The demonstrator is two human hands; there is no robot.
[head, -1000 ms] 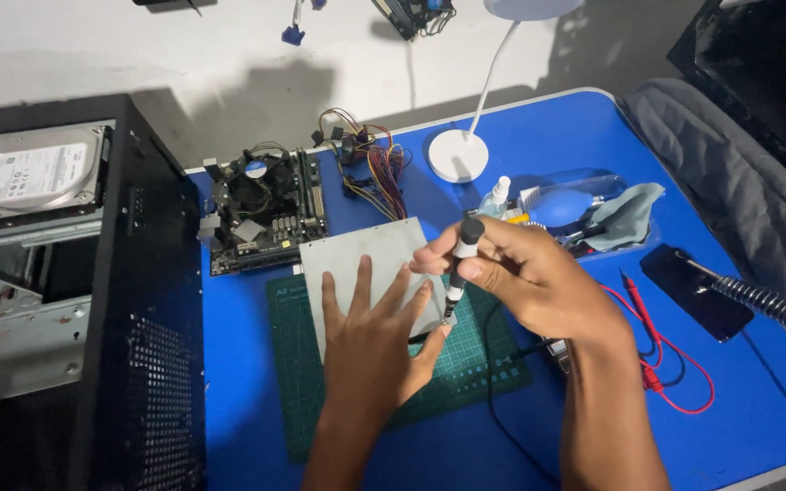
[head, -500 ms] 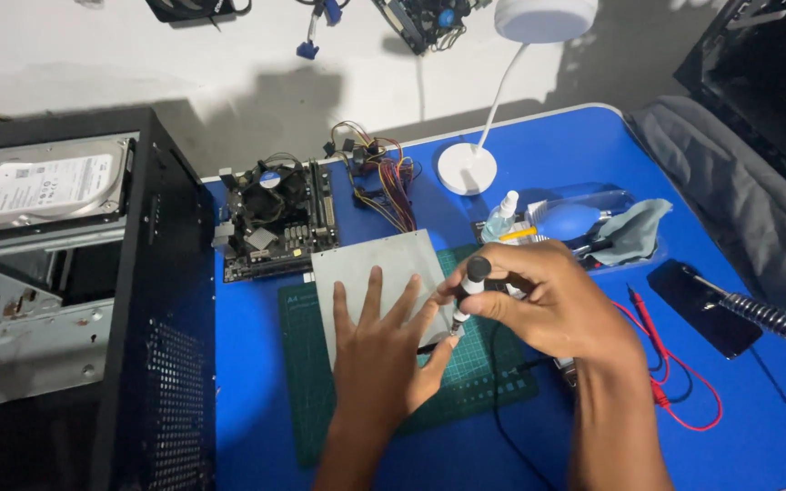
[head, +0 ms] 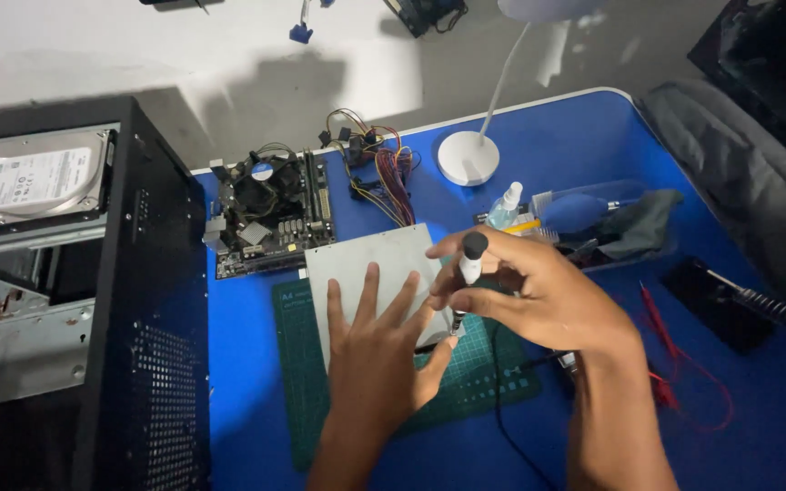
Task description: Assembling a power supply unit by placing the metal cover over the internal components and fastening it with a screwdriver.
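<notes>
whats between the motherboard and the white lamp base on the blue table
In the head view, a bundle of coloured wires lies on the blue table between the motherboard and the white lamp base.

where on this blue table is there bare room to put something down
Bare blue table shows between the black computer case and the green cutting mat, and behind the white lamp base. Crowded: motherboard, loose wires, the tray, red leads at right.

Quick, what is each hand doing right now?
Left hand: open, flat on the grey metal box.
Right hand: closed, holding a small screwdriver upright.
</notes>
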